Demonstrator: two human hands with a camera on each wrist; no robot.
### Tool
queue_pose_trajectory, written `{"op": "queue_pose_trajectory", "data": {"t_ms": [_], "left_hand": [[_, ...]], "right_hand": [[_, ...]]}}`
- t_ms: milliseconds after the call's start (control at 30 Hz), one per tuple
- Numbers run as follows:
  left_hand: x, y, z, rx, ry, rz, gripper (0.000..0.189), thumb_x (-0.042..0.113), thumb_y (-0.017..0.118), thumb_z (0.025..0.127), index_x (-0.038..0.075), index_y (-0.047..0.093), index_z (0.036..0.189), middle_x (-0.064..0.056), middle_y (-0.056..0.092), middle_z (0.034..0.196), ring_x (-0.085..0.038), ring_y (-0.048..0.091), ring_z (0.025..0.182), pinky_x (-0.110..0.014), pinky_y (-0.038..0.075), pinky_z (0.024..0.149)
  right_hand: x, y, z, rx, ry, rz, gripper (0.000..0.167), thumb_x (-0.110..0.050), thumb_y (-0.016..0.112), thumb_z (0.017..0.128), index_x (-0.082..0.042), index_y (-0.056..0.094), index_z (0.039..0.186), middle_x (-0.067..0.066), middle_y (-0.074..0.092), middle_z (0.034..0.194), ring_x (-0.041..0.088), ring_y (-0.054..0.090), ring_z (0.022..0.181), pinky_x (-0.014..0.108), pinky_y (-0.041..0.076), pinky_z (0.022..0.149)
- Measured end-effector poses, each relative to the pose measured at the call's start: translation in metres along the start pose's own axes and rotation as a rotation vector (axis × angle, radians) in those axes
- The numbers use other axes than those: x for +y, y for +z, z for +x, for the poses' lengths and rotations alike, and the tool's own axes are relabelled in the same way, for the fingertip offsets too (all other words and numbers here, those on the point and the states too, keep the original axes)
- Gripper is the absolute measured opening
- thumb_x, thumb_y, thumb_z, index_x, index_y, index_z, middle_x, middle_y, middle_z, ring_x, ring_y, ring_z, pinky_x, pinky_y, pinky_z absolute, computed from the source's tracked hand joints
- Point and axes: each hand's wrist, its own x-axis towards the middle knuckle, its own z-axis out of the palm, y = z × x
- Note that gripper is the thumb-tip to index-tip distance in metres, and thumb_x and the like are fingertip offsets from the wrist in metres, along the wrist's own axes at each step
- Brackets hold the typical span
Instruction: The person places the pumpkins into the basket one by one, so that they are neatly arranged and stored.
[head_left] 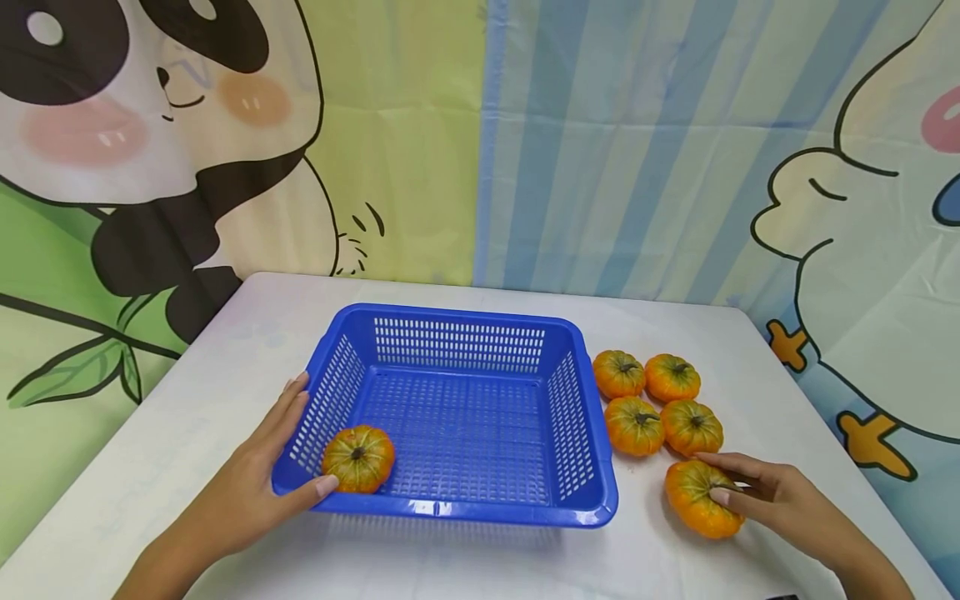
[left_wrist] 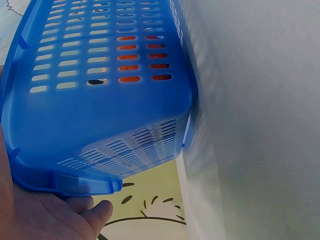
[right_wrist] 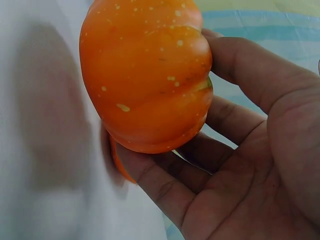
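In the head view, your left hand [head_left: 247,487] is holding the near-left corner of a blue, rectangular, slotted plastic basket [head_left: 457,506] at the centre of the frame, thumb lying over the front rim and fingers reaching along the left side. A round, ribbed, orange-and-green pumpkin [head_left: 358,460] is sitting inside, in the basket's lower-left corner near that thumb. At lower right, your right hand [head_left: 787,504] is pinching a tilted, ribbed orange pumpkin with a greenish top [head_left: 701,504] over the white, flat table [head_left: 637,562], the thumb pressing beside its stem. Four more orange-and-green pumpkins [head_left: 693,427] are clustering just above it in the frame, right of the basket. In the left wrist view, your fingers are lying under the rim at lower left, while orange is showing through the wall's slots; a light, even hold should be enough for steadying the basket. In the right wrist view, the held pumpkin is filling the upper middle, your thumb bearing on it from the right and a finger supporting it from below, the palm standing apart. It seems to be clearing the table; since only fingertips are carrying it, you would do well to be seating them in the ribs, sparing the stem and avoiding its neighbours.
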Motion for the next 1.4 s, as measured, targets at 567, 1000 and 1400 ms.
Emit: {"op": "queue_pose_trajectory", "data": {"t_ms": [567,1000,1400], "left_hand": [[-0.001,0.002,0.0,0.019,0.008,-0.015,0.099,0.038,0.074,0.083,0.013,0.013,0.157,0.0,0.003,0.163,-0.029,0.006,0.147,-0.071,0.025,0.101],[0.001,0.001,-0.001,0.031,0.022,-0.025,0.098,0.037,0.075,0.082,0.013,0.016,0.157,0.0,0.006,0.163,-0.031,0.009,0.147,-0.072,0.026,0.1],[0.0,0.002,0.0,0.025,0.002,-0.008,0.098,0.039,0.074,0.083,0.011,0.016,0.157,0.0,0.005,0.163,-0.03,0.008,0.147,-0.072,0.029,0.098]], "right_hand": [[-0.035,0.008,0.007,0.184,-0.272,-0.03,0.039,-0.013,0.066,0.093,-0.001,0.061,0.13,0.006,0.06,0.129,-0.005,0.056,0.1,0.023,0.056,0.073],[-0.066,0.011,0.015,0.23,-0.36,-0.003,0.039,-0.01,0.065,0.093,0.0,0.06,0.13,0.023,0.055,0.132,-0.009,0.054,0.103,0.02,0.055,0.075],[-0.09,0.011,0.027,0.161,-0.452,0.009,0.039,-0.008,0.063,0.095,-0.002,0.059,0.133,0.023,0.057,0.129,0.004,0.061,0.103,0.024,0.056,0.076]]}}
